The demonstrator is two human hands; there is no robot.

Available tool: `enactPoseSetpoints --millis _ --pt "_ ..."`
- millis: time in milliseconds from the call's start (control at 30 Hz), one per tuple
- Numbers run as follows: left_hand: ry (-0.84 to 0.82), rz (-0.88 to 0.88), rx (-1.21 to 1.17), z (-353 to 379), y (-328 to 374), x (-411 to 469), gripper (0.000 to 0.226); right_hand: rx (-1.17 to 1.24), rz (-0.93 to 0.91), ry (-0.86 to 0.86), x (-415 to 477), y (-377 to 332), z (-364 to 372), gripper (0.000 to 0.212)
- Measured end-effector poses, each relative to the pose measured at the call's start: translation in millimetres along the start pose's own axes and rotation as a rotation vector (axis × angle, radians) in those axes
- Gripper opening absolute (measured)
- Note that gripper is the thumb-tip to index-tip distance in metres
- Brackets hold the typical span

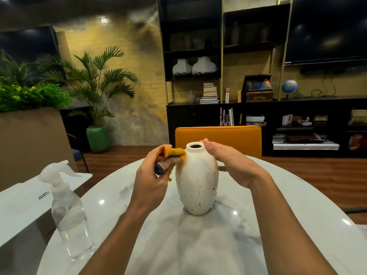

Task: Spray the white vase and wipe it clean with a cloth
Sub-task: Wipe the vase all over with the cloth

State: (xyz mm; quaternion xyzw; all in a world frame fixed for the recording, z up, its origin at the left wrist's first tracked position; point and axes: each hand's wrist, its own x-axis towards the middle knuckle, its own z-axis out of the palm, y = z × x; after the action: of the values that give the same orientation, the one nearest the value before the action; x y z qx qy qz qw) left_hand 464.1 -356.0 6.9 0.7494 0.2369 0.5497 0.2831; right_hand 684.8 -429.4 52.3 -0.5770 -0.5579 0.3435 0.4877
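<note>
Midway, apparently: vase [197, 181] upright at table [297, 205] centre, left hand [154, 176] clenching cloth [174, 152] on its shoulder, right hand [231, 162] spread open steadying. Bottle [68, 211] parked at eight o'clock; specks left.

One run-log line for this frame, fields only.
phase: wiping | left hand: orange cloth at white vase shoulder | right hand: steadying vase | spray bottle: upright, left, untouched

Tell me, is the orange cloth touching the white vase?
Touching. The head view shows the orange cloth, bunched in the left hand, pressed against the white vase just below its rim, no gap visible.
</note>
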Motion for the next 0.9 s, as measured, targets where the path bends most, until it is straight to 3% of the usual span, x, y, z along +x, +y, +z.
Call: enactPoseSetpoints --millis 67,200,300,400,500,633,700,900 --pt "-0.035 0.056 0.044 3.9 0.3 -2.2 0.039 -0.038 0.012 -0.004 1.0 0.6 -0.3 0.053" --pt "-0.083 0.187 0.154 2.2 -2.8 -15.0 0.059 -0.089 0.031 0.042 5.0 1.9 2.2 0.073" --pt "-0.123 0.223 0.152 -3.9 -5.0 -21.4 0.051 -0.112 0.036 0.055 3.7 0.2 4.6 0.075" --pt "-0.025 0.204 0.113 -3.5 -5.3 -16.9 0.034 -0.126 0.034 0.074 2.7 -1.4 6.3 0.077" --pt "0.030 0.139 0.053 2.7 -4.2 -14.4 0.028 -0.125 0.037 0.085 1.4 -2.7 6.8 0.073" --pt "-0.101 0.177 0.151 -0.7 -11.4 -23.8 0.043 -0.106 0.043 0.092 -0.1 -4.9 7.9 0.059" --pt "-0.145 0.195 0.167 -6.0 -10.7 -25.6 0.039 -0.094 0.045 0.099 -0.7 -5.4 8.6 0.051" --pt "0.041 0.157 0.124 -1.1 -4.7 -15.7 0.026 -0.086 0.070 0.123 -0.8 -6.7 8.1 0.069"
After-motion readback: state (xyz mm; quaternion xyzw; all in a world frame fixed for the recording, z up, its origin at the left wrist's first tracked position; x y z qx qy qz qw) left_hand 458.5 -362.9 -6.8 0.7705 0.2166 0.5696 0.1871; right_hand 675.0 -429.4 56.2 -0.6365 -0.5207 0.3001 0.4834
